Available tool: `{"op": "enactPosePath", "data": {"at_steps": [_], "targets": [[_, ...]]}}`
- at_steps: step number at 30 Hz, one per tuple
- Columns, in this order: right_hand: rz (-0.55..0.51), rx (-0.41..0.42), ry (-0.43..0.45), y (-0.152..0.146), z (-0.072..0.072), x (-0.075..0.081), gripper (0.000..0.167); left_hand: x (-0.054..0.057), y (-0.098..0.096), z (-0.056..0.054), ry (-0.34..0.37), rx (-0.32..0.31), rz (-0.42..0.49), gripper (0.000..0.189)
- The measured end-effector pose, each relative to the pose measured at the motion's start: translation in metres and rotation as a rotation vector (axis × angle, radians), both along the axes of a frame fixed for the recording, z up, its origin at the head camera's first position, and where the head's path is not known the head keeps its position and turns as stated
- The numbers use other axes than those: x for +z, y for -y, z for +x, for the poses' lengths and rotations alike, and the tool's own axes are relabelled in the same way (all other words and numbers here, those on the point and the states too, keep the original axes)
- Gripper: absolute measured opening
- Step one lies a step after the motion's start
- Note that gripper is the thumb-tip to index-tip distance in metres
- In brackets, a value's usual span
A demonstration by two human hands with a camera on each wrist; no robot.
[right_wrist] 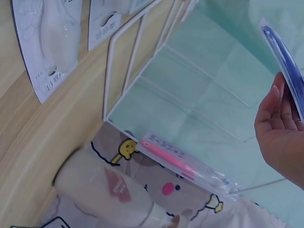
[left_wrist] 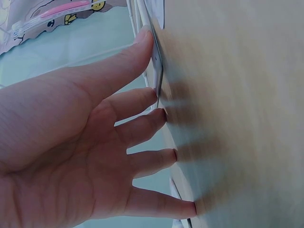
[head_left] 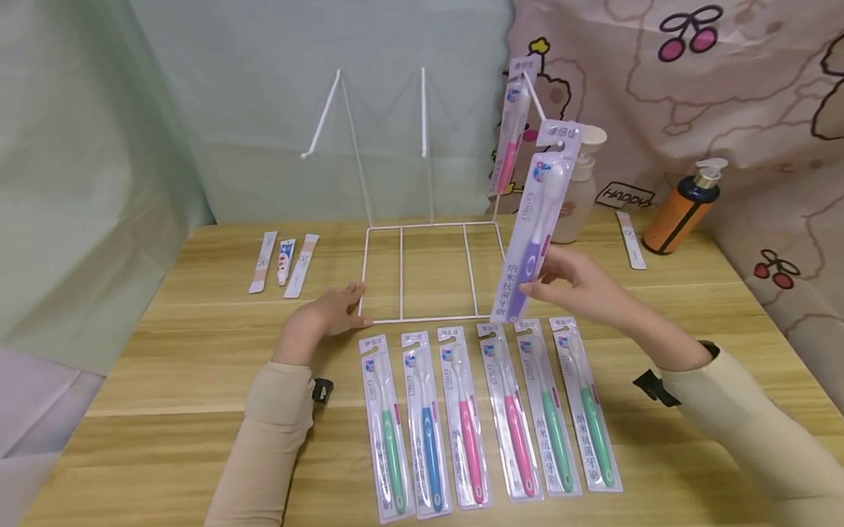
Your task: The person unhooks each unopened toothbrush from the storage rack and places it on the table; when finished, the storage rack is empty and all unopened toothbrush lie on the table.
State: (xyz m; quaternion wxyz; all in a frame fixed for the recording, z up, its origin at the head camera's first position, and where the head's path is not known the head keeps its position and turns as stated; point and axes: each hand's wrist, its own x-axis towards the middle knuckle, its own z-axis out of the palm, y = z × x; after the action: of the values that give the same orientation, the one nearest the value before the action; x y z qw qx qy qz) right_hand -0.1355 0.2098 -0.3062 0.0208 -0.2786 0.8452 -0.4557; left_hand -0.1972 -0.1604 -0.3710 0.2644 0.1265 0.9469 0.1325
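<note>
My right hand (head_left: 585, 283) pinches the lower part of a packaged purple toothbrush (head_left: 536, 227), held upright in front of a white wire rack's (head_left: 424, 319) right hook. A packaged pink toothbrush (head_left: 512, 128) hangs on that hook; the middle and left hooks carry nothing. At the rack's front left corner rests my left hand (head_left: 324, 315). In the left wrist view its fingers (left_wrist: 145, 126) are spread, with their tips down at the wooden table. A row of several packaged toothbrushes (head_left: 469, 425), with green, blue and pink handles, lies in front of the rack.
Two paper sachets and a small toothpaste tube (head_left: 285, 262) lie left of the rack. Behind the purple toothbrush stands a white pump bottle (head_left: 579, 200). Further right are another sachet (head_left: 630, 241) and an orange pump bottle (head_left: 680, 208). Cloth hangs behind the table.
</note>
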Motion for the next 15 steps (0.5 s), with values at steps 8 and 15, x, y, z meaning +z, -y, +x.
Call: {"op": "enactPosePath", "data": {"at_steps": [8, 15], "targets": [[0.002, 0.027, -0.052, -0.019, 0.021, -0.001, 0.027, -0.004, 0.001, 0.001, 0.015, -0.003, 0.003, 0.076], [0.104, -0.02, 0.01, -0.053, 0.045, -0.02, 0.021, -0.002, 0.001, -0.002, 0.011, -0.014, 0.0, 0.076]]}}
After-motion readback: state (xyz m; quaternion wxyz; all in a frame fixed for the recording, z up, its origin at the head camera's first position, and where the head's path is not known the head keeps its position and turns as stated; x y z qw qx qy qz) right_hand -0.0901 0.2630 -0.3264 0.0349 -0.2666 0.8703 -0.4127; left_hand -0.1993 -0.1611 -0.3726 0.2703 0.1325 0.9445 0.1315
